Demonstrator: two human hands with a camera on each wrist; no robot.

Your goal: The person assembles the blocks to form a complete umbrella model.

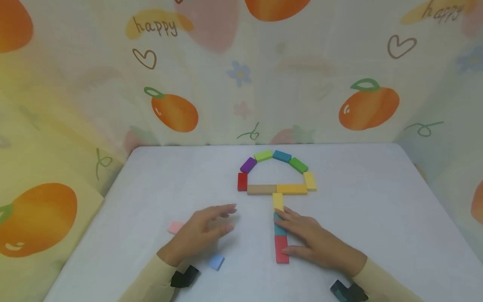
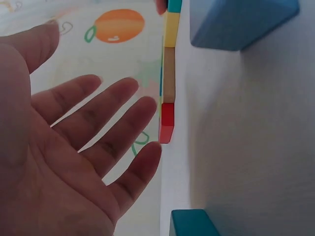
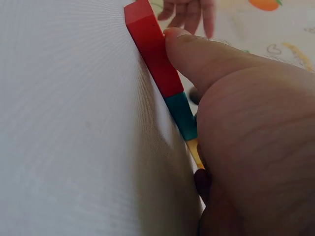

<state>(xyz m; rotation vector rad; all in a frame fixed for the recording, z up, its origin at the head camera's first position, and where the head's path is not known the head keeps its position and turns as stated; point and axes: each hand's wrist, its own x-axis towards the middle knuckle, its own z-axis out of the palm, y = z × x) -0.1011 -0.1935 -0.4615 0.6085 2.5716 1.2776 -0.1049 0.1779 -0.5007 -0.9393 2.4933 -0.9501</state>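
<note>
Wooden blocks lie in an umbrella-like outline in the head view: a coloured arch over a row of a tan block (image 1: 262, 190) and a yellow-orange block (image 1: 292, 190), with a column below. That column runs from a yellow block (image 1: 277, 201) through a teal block (image 1: 280, 227) to a red block (image 1: 281, 249). My right hand (image 1: 315, 237) rests along its right side, fingertips at the yellow and teal blocks, thumb touching the red one. Left of the column, my left hand (image 1: 205, 228) hovers with loosely extended fingers and holds nothing; its palm (image 2: 64, 162) shows in the left wrist view.
A pink block (image 1: 175, 227) lies partly behind my left hand, and a light blue block (image 1: 216, 262) lies near its wrist. In the left wrist view a blue block (image 2: 241, 22) looms close. A patterned cloth (image 1: 241, 109) hangs behind the white table (image 1: 377, 188).
</note>
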